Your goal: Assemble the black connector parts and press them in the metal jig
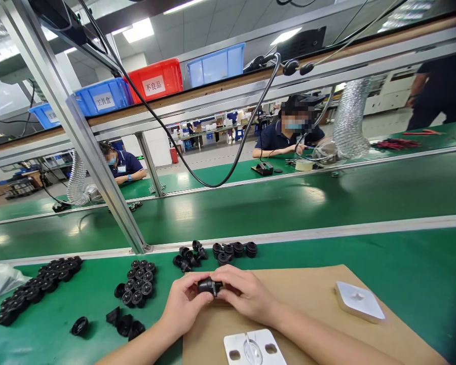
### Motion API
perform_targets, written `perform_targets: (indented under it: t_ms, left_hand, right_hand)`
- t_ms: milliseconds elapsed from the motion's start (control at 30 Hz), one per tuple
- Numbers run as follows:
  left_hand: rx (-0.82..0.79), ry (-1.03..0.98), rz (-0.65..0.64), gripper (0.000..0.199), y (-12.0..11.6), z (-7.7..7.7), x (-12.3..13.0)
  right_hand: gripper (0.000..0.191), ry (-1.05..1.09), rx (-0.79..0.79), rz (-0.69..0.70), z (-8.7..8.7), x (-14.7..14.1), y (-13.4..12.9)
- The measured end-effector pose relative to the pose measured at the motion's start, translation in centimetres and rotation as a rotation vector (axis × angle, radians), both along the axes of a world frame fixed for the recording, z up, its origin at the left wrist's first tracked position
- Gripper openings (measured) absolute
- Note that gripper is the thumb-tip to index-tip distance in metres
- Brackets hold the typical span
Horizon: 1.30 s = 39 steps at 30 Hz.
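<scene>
A small black cylindrical plastic part is held sideways between my two hands, above the brown board. My left hand grips its left end between thumb and fingers. From the other side, my right hand pinches its right end, with the fingers bent over the top. The fingertips cover both ends of the part. Just below my hands lies a white fixture plate with two oval holes and a round recess. Farther right on the board sits a pale square block with a star-shaped recess.
Groups of black plastic parts lie on the green table: a cluster of cups, a long batch at left, and several round pieces beyond my hands. A metal post rises at left. Two seated people work across the conveyor.
</scene>
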State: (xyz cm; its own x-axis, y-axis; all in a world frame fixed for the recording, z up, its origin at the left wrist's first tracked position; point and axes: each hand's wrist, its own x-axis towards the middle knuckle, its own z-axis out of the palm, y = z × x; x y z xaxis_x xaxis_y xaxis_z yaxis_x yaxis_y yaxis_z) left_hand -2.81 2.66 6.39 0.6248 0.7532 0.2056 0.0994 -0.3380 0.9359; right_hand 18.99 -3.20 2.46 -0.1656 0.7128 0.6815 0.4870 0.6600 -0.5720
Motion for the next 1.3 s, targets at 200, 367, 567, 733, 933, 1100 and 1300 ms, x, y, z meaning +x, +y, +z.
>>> perform_targets:
  t_ms: [200, 367, 567, 733, 933, 1100, 1300]
  left_hand:
    - [0.141, 0.074, 0.019, 0.033, -0.3, 0.6, -0.1]
    - [0.077, 0.058, 0.073, 0.033, 0.2, -0.2, -0.4]
    - [0.183, 0.093, 0.057, 0.036, 0.1, 0.1, -0.4]
    - [0.247, 0.064, 0.062, 0.039, -0.3, 0.5, -0.3]
    - [0.325, 0.066, 0.048, 0.046, -0.1, 0.2, -0.5]
    - [0.349, 0.026, 0.006, 0.055, 0.0, -0.8, -0.6]
    - [0.162, 0.025, 0.111, 0.053, 0.3, -1.1, -0.7]
  right_hand:
    - [0.031, -0.054, -0.205, -0.089, 0.5, -0.1, -0.5]
    - [0.032, -0.155, -0.016, -0.045, 0.0, 0.2, -0.3]
    - [0.029, -0.232, 0.147, -0.069, -0.5, 0.4, 0.0]
    - [0.029, -0.175, 0.063, -0.062, 0.1, 0.0, -0.1]
    - [0.034, -0.224, -0.086, -0.058, 0.9, -0.2, -0.7]
    - [0.040, -0.231, -0.125, -0.118, 0.6, -0.3, -0.9]
    - [0.041, -0.091, -0.130, 0.014, 0.9, 0.2, -0.8]
